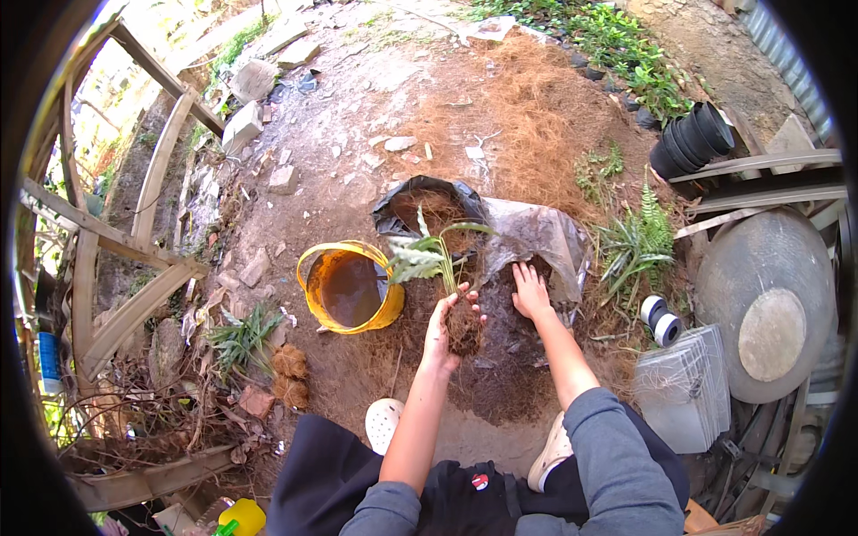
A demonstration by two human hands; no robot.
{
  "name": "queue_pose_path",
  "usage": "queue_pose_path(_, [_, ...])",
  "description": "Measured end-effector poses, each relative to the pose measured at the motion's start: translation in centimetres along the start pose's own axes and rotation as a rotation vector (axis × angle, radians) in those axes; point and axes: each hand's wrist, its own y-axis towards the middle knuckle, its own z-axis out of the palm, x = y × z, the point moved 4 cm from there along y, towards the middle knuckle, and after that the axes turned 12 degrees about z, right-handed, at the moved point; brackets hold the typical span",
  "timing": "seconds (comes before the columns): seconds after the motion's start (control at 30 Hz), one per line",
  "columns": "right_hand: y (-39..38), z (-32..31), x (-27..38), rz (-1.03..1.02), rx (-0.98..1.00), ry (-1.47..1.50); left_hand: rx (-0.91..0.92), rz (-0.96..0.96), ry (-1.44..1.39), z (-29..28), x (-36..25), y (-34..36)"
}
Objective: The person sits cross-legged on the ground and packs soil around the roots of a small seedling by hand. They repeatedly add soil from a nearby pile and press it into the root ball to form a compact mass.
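Note:
My left hand (440,335) is closed around the root ball (466,329) of a potted-type plant without a pot. Its pale, silvery-green leaves (416,259) and thin stems rise above my fingers. To the right, my right hand (532,290) rests with fingers stretched out on dark soil (514,317) at the mouth of a clear plastic bag (547,234). Just beyond the plant, a black plastic bag (391,220) stands open with brown fibre inside. A yellow bucket (390,308) of murky brown water is left of the plant.
Loose brown fibre (536,107) covers the ground ahead. Nested black pots (693,140), a large grey round basin (769,308), stacked clear trays (684,384) and a black-and-white roll (661,322) lie on the right. Wooden rails (107,228) and stones (255,80) line the left.

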Motion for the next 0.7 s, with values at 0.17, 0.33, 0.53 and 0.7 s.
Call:
queue_pose_path(0.17, [-1.3,2.2,0.3,0.0,-0.082,0.096,-0.038,-0.011,-0.016,-0.7,0.1,0.9])
queue_pose_path(0.33, [-2.1,1.8,0.4,-0.135,-0.075,0.152,-0.087,0.0,-0.022,-1.3,0.4,0.8])
queue_pose_path(0.53, [-0.8,1.8,2.2,0.078,0.051,0.132,-0.08,0.007,-0.01,-1.1,0.3,0.4])
queue_pose_path(0.7, [-5.9,3.8,2.9,-0.176,-0.092,0.097,-0.096,0.02,-0.028,-1.2,0.1,0.4])
